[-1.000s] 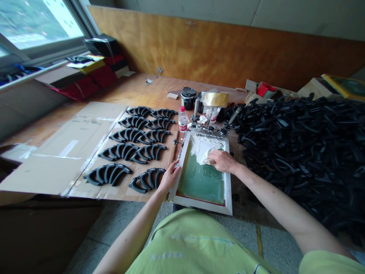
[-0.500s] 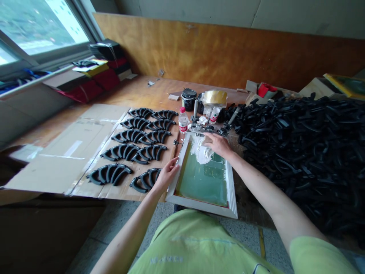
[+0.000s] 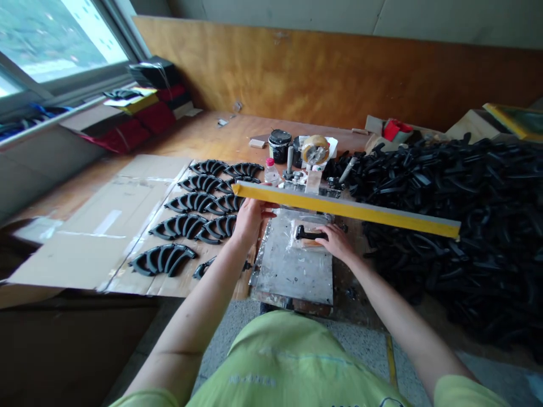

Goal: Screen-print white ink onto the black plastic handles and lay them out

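Note:
A screen-printing frame (image 3: 348,208) is tilted up, so that I see its yellow-taped front edge almost end-on. My left hand (image 3: 250,219) grips it near its left end, with the fingers partly hidden behind the edge. Below it lies a grey metal base plate (image 3: 292,271) with a small pale holder on top. In that holder lies a black plastic handle (image 3: 311,233), and the closed fingers of my right hand (image 3: 338,242) hold its right end. The white squeegee paste and green mesh are out of sight.
Rows of curved black handles (image 3: 180,226) lie on cardboard (image 3: 85,226) at the left. A large heap of black handles (image 3: 449,186) fills the right. Behind the plate stand a red-capped bottle (image 3: 271,171), a dark paint tub (image 3: 280,148) and a tape roll (image 3: 316,150).
The frame has swung up from lying flat, uncovering the base plate. My left hand has risen with it. My right hand has left the white-smeared mesh and moved down onto the black handle.

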`<state>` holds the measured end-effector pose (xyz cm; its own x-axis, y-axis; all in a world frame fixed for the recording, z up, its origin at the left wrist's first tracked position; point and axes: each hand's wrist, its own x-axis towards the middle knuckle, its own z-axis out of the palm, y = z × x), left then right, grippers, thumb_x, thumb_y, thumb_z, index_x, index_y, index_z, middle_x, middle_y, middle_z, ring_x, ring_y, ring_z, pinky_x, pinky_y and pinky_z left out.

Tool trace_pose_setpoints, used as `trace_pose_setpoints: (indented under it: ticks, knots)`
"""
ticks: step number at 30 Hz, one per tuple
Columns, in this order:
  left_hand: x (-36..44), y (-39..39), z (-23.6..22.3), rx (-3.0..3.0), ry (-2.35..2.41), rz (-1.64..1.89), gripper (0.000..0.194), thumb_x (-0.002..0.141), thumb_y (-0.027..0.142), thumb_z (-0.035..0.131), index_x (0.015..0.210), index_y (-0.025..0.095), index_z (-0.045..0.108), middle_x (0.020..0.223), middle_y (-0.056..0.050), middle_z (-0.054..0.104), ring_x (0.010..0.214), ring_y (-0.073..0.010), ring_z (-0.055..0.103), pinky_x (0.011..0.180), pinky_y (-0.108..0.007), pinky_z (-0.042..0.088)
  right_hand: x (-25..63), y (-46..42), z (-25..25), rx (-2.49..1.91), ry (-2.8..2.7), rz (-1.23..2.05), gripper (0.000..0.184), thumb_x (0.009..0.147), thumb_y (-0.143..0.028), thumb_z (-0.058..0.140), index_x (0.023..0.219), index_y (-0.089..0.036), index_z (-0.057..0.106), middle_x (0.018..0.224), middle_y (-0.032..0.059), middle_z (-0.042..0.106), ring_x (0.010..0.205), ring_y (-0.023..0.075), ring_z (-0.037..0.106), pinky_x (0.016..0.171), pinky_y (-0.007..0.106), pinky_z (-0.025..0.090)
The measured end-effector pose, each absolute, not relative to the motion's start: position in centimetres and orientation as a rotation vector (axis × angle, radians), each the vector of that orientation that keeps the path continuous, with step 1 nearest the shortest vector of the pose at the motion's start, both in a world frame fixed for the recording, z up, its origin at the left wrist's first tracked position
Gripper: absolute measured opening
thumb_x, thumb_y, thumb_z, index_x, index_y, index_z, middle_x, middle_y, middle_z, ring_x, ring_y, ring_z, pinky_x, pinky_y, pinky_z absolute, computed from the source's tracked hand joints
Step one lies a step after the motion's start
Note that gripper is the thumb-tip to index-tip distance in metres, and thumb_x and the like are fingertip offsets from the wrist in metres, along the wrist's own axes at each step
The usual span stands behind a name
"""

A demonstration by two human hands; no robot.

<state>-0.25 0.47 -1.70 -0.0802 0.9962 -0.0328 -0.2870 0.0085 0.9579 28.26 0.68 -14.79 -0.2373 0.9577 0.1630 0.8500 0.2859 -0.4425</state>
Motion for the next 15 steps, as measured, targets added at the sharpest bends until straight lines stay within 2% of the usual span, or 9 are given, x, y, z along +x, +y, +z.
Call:
trace_pose_setpoints:
  ticks: [2, 6, 10, 12, 13, 15]
  knots:
    - [0.7, -1.0, -3.8, 0.841, 1.105, 1.288, 0.053, 0.086, 0.060, 0.047, 0.121, 0.020, 0.052, 0.093, -0.006, 0.068, 0.072, -0.0135, 0.065, 0.056, -0.022, 0.050, 26.3, -0.5, -14.7, -1.622, -2.216, 0.371, 0.016, 0.080, -0.023, 0.066, 0.096, -0.022, 0.068, 0.096, 0.0055, 0.066, 0.097, 0.0213, 0.056, 0.088, 0.035, 0.044]
    - [2.8, -6.3, -9.1, 0.639, 1.140, 0.820, 0.059, 0.081, 0.062, 0.053, 0.117, 0.016, 0.054, 0.103, -0.014, 0.069, 0.078, -0.0202, 0.068, 0.054, -0.027, 0.052, 21.8, -4.0, -13.1, -1.500, -2.142, 0.345, 0.014, 0.087, -0.026, 0.060, 0.097, -0.021, 0.068, 0.094, 0.0065, 0.063, 0.094, 0.0207, 0.055, 0.088, 0.034, 0.044]
    - [1.4, -10.0, -12.8, 0.514, 1.232, 0.884, 0.045, 0.078, 0.058, 0.060, 0.095, 0.016, 0.057, 0.094, -0.011, 0.070, 0.076, -0.0203, 0.069, 0.050, -0.023, 0.048, 20.1, -5.7, -12.6, -1.173, -2.453, 0.422, 0.019, 0.091, -0.029, 0.057, 0.107, -0.027, 0.068, 0.100, 0.0011, 0.066, 0.098, 0.0151, 0.055, 0.093, 0.029, 0.042]
    - [-1.7, -10.8, -14.4, 0.505, 1.351, 0.945, 0.043, 0.079, 0.057, 0.058, 0.090, 0.015, 0.058, 0.089, -0.010, 0.071, 0.071, -0.0187, 0.069, 0.050, -0.022, 0.047, 22.8, -4.6, -12.2, -1.475, -2.437, 0.421, 0.021, 0.092, -0.027, 0.054, 0.108, -0.031, 0.068, 0.106, -0.0037, 0.068, 0.101, 0.0101, 0.056, 0.095, 0.022, 0.040]
    - [-3.8, -11.1, -15.2, 0.484, 1.432, 0.980, 0.044, 0.081, 0.058, 0.054, 0.090, 0.015, 0.059, 0.087, -0.010, 0.071, 0.069, -0.0181, 0.068, 0.051, -0.023, 0.047, 24.9, -3.7, -11.8, -1.804, -2.316, 0.365, 0.021, 0.092, -0.026, 0.054, 0.107, -0.033, 0.068, 0.108, -0.0060, 0.068, 0.102, 0.0079, 0.056, 0.093, 0.018, 0.039]
    - [-8.3, -12.2, -16.9, 0.395, 1.641, 1.066, 0.046, 0.085, 0.058, 0.043, 0.092, 0.015, 0.060, 0.081, -0.009, 0.072, 0.066, -0.0172, 0.067, 0.052, -0.024, 0.047, 29.8, -1.7, -10.9, -2.103, -2.101, 0.239, 0.029, 0.094, -0.016, 0.045, 0.111, -0.019, 0.068, 0.113, 0.0072, 0.067, 0.106, 0.0138, 0.056, 0.094, 0.026, 0.040]
